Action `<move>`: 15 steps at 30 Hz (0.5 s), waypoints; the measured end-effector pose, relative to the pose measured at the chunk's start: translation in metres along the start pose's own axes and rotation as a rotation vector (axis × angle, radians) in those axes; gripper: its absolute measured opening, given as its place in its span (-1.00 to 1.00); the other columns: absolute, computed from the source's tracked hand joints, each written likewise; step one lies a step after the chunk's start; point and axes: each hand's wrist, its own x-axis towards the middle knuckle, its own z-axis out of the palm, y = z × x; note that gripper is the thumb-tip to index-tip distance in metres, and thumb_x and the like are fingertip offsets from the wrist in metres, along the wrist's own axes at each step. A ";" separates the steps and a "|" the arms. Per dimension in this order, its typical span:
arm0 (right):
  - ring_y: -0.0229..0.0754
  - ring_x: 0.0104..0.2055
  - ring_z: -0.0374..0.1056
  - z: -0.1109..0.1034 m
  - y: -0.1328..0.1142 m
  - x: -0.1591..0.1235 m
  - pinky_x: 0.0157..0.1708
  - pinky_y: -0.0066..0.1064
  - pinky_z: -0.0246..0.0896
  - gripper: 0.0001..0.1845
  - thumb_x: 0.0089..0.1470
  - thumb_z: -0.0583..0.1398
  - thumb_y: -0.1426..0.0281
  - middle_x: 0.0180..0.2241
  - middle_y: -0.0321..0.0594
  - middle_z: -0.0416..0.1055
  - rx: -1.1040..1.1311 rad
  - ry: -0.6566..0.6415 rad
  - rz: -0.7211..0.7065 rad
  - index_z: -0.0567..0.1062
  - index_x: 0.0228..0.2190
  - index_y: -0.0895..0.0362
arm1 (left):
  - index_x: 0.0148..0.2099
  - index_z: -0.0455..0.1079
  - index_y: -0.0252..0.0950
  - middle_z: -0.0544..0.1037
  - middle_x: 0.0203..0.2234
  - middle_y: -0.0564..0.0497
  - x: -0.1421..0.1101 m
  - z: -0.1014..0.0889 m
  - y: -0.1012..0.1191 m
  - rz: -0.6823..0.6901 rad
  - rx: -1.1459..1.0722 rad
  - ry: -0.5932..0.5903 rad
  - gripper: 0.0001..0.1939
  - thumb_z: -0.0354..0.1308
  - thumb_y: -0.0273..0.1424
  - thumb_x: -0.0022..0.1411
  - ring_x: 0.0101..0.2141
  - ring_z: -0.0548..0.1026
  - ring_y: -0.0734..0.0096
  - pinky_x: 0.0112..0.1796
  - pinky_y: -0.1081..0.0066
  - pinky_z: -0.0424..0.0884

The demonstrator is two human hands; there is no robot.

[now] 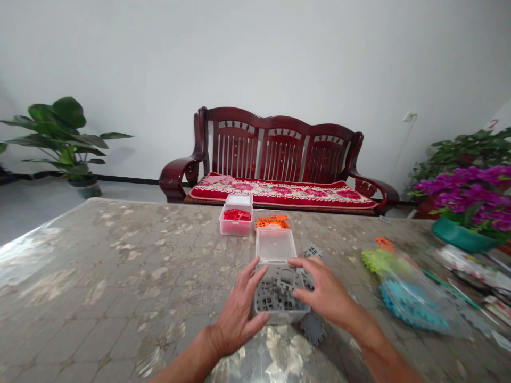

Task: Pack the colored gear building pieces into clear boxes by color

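A clear plastic box [281, 317] full of grey interlocking plastic pieces [275, 290] stands on the table with its lid [275, 243] tipped back. Along the box's left side is my left hand [239, 306], fingers spread and thumb near the front corner. My right hand [325, 290] reaches over the right side, thumb and fingers apart above the grey pieces. Whether its fingertips touch a piece, I cannot tell. One loose grey piece [313, 328] lies by the front right corner, and another grey piece [312, 250] lies behind my right hand.
Behind are a box of red pieces [236, 227] and a container of orange pieces [273, 221]. A clear bag [415, 287] with yellow-green and blue pieces lies right, near a flower pot [463, 234]. A wooden bench [279, 143] stands beyond the table [120, 276].
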 end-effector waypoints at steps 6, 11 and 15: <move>0.00 0.17 0.25 -0.012 0.009 -0.007 0.20 -0.07 0.12 -0.42 -0.16 0.27 0.51 0.04 -0.21 0.48 -0.038 -0.125 -0.118 0.54 -0.03 -0.04 | 0.46 -0.14 -0.12 -0.14 0.41 -0.24 0.000 0.000 0.000 -0.004 0.008 -0.007 -0.28 -0.11 0.05 0.41 0.37 -0.04 -0.16 0.27 -0.16 0.06; -0.03 0.05 0.37 -0.016 0.021 0.001 0.14 -0.12 0.21 -0.67 0.00 0.21 0.44 -0.09 -0.19 0.56 0.002 0.024 -0.084 0.60 -0.16 -0.01 | 0.46 -0.13 -0.13 -0.13 0.41 -0.26 0.000 0.000 0.000 -0.003 -0.003 -0.002 -0.29 -0.08 0.02 0.41 0.37 -0.01 -0.18 0.26 -0.16 0.08; -0.01 0.07 0.38 -0.021 0.049 0.017 0.14 -0.11 0.21 -0.62 0.08 0.16 0.32 -0.03 -0.16 0.54 -0.093 0.264 0.063 0.55 -0.05 0.02 | 0.46 -0.11 -0.10 -0.13 0.42 -0.24 -0.001 0.000 -0.001 -0.006 -0.001 -0.020 -0.30 -0.08 0.02 0.41 0.37 -0.02 -0.18 0.26 -0.17 0.09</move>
